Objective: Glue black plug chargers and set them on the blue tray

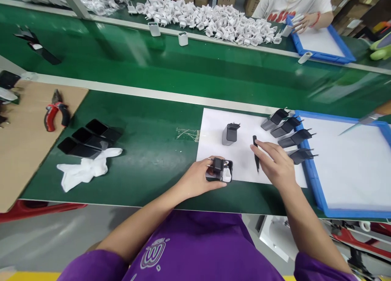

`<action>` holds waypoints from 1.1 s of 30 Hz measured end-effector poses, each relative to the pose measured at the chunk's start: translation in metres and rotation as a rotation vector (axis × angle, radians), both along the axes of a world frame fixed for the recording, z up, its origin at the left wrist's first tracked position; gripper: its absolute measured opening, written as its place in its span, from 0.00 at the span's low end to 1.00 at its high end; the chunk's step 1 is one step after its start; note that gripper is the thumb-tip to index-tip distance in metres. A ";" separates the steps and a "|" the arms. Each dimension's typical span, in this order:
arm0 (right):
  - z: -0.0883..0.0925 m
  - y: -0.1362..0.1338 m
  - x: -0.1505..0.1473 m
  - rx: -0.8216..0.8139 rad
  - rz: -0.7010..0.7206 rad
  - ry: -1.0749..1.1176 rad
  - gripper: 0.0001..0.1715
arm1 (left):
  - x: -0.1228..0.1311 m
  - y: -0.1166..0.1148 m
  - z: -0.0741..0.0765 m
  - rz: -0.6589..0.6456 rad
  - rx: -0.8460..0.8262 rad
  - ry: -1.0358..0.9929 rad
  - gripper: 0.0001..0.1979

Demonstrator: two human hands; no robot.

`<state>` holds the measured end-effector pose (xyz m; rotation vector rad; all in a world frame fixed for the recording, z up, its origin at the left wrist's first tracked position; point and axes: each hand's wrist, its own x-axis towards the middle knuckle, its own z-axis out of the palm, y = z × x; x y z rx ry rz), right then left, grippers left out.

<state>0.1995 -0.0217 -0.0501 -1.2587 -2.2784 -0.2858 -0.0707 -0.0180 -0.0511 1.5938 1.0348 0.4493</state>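
Note:
My left hand (200,178) grips an opened black plug adapter (218,165) near the table's front edge. Its two metal pins point left, and a white part shows inside the housing. Between the fingers of my right hand (278,165) is a slim black tool (255,150), its dark tip pointing down at the white sheet (244,163); its exact kind is unclear. Just beyond my hands, another black adapter (229,134) stands on the sheet. Several more black adapters (284,127) lie in a column to the right, along the blue frame.
A blue-rimmed tray (316,187) is at right; another person's hand (385,108) holds a pointed tool over it. Left are black housings (81,141), a white glove (85,171) and red-black pliers (56,112). Behind the green channel are white plugs (210,18) and a seated person (293,6).

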 end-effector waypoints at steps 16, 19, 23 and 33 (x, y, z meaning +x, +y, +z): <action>0.034 -0.004 -0.091 -0.416 0.104 0.162 0.10 | 0.004 -0.005 -0.006 0.012 0.196 0.108 0.24; 0.027 -0.004 -0.075 -0.531 0.165 0.433 0.12 | 0.003 -0.005 -0.005 0.002 0.152 0.067 0.29; 0.014 -0.015 -0.060 -0.623 0.168 0.625 0.18 | 0.003 -0.005 -0.002 0.004 0.112 0.026 0.28; 0.001 -0.020 -0.064 -0.313 0.296 0.556 0.25 | 0.004 -0.005 -0.001 0.001 0.114 -0.020 0.27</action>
